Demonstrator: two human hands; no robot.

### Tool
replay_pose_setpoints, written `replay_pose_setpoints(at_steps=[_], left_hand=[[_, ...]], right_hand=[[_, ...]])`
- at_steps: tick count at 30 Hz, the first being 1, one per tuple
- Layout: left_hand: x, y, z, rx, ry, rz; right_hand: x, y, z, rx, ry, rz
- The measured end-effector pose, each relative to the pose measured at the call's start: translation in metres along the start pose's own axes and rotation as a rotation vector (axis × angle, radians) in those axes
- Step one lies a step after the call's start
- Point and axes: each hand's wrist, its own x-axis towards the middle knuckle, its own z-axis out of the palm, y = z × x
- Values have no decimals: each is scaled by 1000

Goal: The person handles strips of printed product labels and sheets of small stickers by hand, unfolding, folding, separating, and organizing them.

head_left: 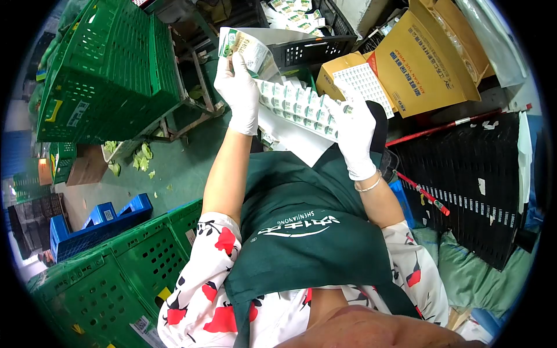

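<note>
My left hand, in a white glove, pinches a white-and-green printed packaging bag between thumb and fingers; the bag curls over to the right. Below it stretches a sheet of small green-and-white stickers, its rows partly lifted. My right hand, gloved too, grips that sheet at its right end. Part of the sheet's left end lies close to my left hand, and I cannot tell if they touch. A plain white sheet hangs beneath the stickers, above my dark green apron.
A black crate with printed packets stands ahead. Cardboard boxes and another sticker sheet are at the right front. Green crates stack on the left, more behind. Black crates and a red pole flank the right.
</note>
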Motion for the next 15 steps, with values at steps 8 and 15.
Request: replay_pose_setpoints(at_steps=[8,15], left_hand=[[6,17,-3,68,-8,80],[4,15,2,117,-49,131]], right_hand=[[37,-3,-30,-355,-253,-357],[43,-16,-29,-611,-656,-537]])
